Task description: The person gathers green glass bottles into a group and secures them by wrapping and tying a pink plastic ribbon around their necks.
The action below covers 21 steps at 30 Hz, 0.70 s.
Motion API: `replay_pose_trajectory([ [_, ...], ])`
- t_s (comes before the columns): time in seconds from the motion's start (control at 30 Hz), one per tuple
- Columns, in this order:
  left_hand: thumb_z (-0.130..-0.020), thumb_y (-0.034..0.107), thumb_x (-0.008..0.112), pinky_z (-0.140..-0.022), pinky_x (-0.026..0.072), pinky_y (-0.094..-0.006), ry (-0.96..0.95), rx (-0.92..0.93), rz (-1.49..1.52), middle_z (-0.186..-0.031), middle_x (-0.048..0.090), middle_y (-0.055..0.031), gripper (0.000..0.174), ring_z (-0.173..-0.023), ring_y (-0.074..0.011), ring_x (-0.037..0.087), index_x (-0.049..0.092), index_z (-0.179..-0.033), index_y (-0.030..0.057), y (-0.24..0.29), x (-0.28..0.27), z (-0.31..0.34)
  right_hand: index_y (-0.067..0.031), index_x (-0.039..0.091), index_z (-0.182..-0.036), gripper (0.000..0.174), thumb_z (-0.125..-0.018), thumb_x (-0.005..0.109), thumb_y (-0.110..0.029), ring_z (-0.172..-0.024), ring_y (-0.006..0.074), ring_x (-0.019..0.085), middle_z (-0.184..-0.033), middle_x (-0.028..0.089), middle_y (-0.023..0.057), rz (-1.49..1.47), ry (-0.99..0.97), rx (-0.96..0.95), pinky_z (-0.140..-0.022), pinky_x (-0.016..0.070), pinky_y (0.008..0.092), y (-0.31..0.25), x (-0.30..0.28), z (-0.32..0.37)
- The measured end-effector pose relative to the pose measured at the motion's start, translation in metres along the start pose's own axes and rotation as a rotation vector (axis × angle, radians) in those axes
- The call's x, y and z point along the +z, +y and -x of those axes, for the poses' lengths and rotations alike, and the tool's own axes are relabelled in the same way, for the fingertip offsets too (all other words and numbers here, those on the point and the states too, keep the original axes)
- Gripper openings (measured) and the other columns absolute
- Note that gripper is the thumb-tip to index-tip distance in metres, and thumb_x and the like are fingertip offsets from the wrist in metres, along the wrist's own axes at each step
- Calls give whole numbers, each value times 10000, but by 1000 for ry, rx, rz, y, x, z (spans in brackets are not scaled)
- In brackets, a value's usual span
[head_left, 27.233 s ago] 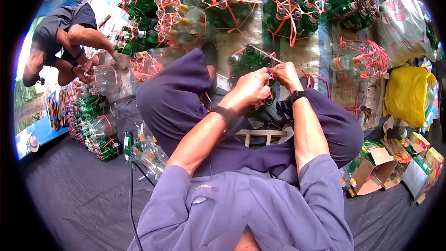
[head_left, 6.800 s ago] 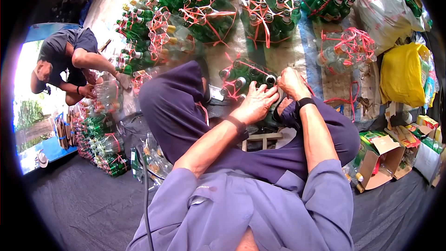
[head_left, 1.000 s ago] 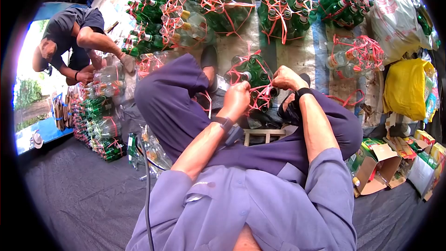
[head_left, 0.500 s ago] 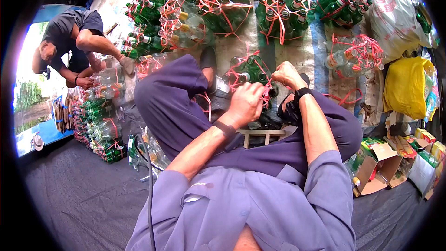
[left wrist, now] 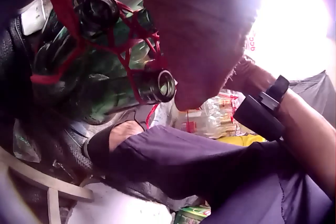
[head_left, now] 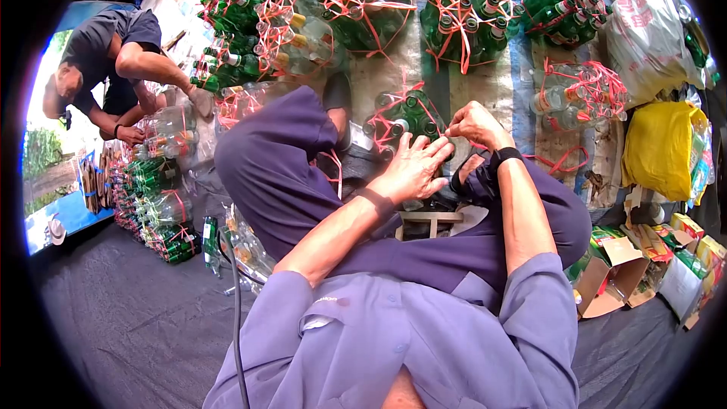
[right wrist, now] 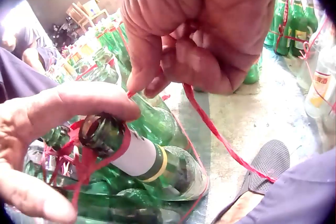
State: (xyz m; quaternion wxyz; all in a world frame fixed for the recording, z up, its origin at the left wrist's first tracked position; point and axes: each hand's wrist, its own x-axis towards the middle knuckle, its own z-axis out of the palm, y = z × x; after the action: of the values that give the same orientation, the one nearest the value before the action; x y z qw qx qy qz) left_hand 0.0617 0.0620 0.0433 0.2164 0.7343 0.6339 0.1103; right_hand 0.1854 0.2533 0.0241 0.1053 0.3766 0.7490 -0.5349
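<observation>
Green bottles are standing bunched just ahead, between the two feet, with red cord running about their necks. The right hand is working in close: its grip is pinching the cord between curled thumb and fingers, and a length is trailing toward the sandal. The left hand is lying over the near side, its grip spread wide with nothing inside, one finger reaching across a bottle mouth; whether it is pressing, I can't tell. Presumably it's steadying the bunch against the cord's pull, with the bent legs leaving everything within easy reach.

Now the edges: the left knee is hemming in one side, the right knee the other, and a pale frame is sitting close on the near side. Rims are crowding, leaving fingers only slim gaps. Beyond, striped sheet is showing before the tied bundle, so the easiest room is lying forward and right.
</observation>
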Motion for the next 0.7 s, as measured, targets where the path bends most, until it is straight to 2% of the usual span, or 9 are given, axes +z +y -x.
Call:
replay_pose_trajectory([
  [0.03,-786,340,700,-1069,283,-565,-10,-13,18,-1452,477,-103,701,-1186,-298,496,484,-1398,74,2,-1,0,-14,769,-824,220,-692,811,-184,-709,272,693,-743,706,182,1,-4,5,-717,557,382,4,4,-2],
  [0.1,-772,405,731,-1125,225,-639,-24,-29,53,-1455,469,-117,769,-1224,-330,482,470,-1410,66,2,-1,0,-11,768,-823,226,-700,814,-195,-776,348,709,-803,711,223,142,154,-71,-759,561,422,10,13,-9],
  [0.2,-760,387,732,-1109,250,-649,-96,-65,21,-1441,476,-120,764,-1216,-332,488,471,-1402,65,3,-4,-4,-2,760,-813,220,-703,794,-189,-829,402,695,-828,694,251,199,266,-62,-783,557,453,5,18,-9],
  [0.3,-751,357,723,-1099,266,-654,-107,-78,42,-1411,489,-126,734,-1193,-338,501,480,-1379,66,1,-3,-6,2,749,-784,191,-701,764,-169,-823,417,686,-799,676,263,260,331,-65,-774,557,465,-2,15,-5],
  [0.47,-749,340,698,-1092,277,-643,-22,-78,91,-1350,515,-132,688,-1144,-342,523,494,-1349,71,-2,3,-2,0,728,-729,146,-701,727,-144,-774,434,671,-734,649,268,303,369,-101,-745,556,473,5,17,-6],
  [0.53,-751,341,690,-1087,284,-637,16,-75,89,-1331,522,-133,676,-1131,-342,528,499,-1340,72,-2,8,1,20,728,-772,182,-749,757,-158,-759,441,664,-742,645,275,347,372,-159,-702,531,485,1,16,-3],
  [0.63,-748,335,676,-1057,314,-606,61,-72,92,-1321,528,-125,662,-1115,-333,531,507,-1332,72,-1,9,3,-11,710,-734,137,-727,731,-146,-729,437,653,-707,642,246,407,413,-337,-684,528,499,-13,11,2],
  [0.67,-746,334,685,-993,347,-573,70,-65,73,-1282,537,-113,643,-1081,-316,542,515,-1312,83,0,7,3,-36,708,-717,103,-706,712,-138,-718,435,651,-702,643,235,449,421,-437,-681,532,505,-19,8,4],
  [0.7,-744,333,695,-929,381,-539,79,-58,53,-1242,545,-101,623,-1047,-298,554,522,-1293,94,0,5,2,-36,708,-717,103,-706,712,-138,-718,435,651,-702,643,235,456,422,-442,-681,532,505,-24,5,7],
])
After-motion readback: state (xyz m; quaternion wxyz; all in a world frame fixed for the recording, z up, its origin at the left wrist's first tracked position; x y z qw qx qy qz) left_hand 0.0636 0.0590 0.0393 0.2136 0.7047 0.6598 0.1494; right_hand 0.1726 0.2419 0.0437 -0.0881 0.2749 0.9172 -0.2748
